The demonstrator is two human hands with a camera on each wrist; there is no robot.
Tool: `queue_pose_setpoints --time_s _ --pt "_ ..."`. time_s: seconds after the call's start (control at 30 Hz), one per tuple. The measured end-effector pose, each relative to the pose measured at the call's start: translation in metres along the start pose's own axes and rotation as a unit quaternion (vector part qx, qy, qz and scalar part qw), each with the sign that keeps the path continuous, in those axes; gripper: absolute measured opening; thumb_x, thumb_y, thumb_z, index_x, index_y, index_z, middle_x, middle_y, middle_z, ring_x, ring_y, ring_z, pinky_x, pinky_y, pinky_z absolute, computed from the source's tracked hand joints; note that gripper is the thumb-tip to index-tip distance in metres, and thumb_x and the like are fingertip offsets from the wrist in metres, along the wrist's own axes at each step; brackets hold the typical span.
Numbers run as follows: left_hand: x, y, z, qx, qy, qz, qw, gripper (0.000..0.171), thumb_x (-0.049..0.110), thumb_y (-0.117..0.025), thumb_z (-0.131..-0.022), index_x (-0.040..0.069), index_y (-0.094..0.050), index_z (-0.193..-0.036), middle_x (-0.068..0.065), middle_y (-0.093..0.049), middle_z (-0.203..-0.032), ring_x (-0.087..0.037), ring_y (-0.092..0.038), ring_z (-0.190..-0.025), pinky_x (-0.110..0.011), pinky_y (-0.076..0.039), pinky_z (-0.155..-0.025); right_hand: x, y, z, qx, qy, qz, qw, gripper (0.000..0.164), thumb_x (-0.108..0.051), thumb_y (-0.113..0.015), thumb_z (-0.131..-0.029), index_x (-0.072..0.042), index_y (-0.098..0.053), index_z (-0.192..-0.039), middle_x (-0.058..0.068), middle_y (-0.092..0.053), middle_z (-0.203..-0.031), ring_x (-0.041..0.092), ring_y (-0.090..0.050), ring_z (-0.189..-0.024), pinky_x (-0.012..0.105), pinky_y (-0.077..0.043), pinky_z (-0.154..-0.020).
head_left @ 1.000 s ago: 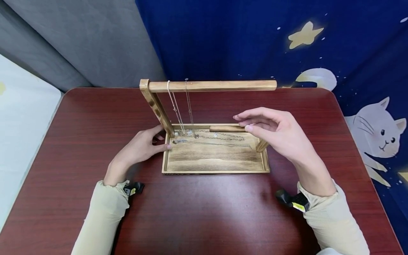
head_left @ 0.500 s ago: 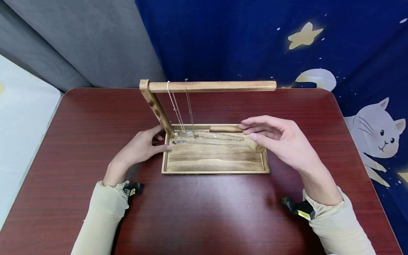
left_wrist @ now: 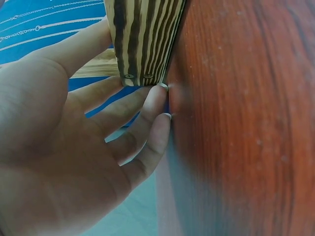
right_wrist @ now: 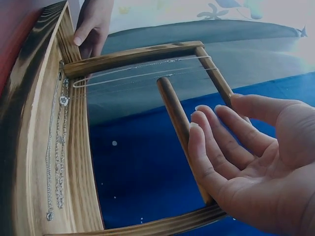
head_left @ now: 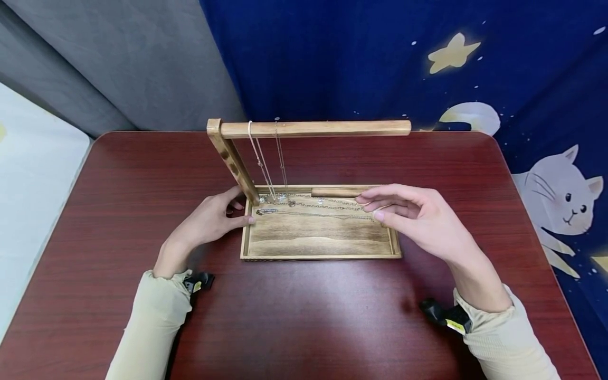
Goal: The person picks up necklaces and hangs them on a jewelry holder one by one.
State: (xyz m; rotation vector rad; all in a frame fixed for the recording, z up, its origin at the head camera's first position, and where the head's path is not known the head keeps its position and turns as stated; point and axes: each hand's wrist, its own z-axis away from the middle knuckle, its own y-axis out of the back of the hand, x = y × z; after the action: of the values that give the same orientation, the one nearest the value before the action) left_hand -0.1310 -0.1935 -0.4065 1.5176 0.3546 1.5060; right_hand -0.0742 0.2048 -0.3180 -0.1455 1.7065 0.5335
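Note:
A wooden necklace stand has a shallow tray base [head_left: 318,245], a long upper bar [head_left: 332,128] and a shorter lower bar [head_left: 334,192]. My left hand [head_left: 209,219] holds the tray's left end, thumb on the rim and fingers behind; the left wrist view shows the fingertips [left_wrist: 162,87] at its edge. Over the tray's right end hovers my right hand [head_left: 423,221], fingers loosely bent, thumb apart from them, nothing between. Two thin necklaces hang from the upper bar, a pale one [head_left: 260,161] and a darker chain [head_left: 281,158]. Several chains [head_left: 323,215] lie in the tray.
The stand rests on a reddish-brown table [head_left: 309,316]. Behind it hang a grey curtain [head_left: 157,58] and a blue curtain [head_left: 332,58] with star and cat pictures. A white surface [head_left: 38,184] borders the table at the left.
My right hand has come down and slightly toward me, from above the lower bar to the tray's right end. The left hand and the stand have stayed put.

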Motion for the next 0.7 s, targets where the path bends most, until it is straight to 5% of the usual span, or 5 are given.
queue_pose_setpoints --time_s 0.7 --pt "-0.003 -0.002 -0.002 0.004 -0.003 0.001 1.0000 0.058 0.037 -0.075 -0.090 0.016 -0.050 -0.137 -0.010 -0.068 -0.102 -0.022 -0.064 -0.096 -0.041 -0.048 -0.082 0.022 -0.005 0.003 -0.042 -0.027 0.011 0.999 0.031 -0.002 -0.071 -0.091 -0.009 -0.070 -0.122 0.010 -0.071 -0.117 0.022 -0.068 -0.101 0.029 -0.055 -0.078"
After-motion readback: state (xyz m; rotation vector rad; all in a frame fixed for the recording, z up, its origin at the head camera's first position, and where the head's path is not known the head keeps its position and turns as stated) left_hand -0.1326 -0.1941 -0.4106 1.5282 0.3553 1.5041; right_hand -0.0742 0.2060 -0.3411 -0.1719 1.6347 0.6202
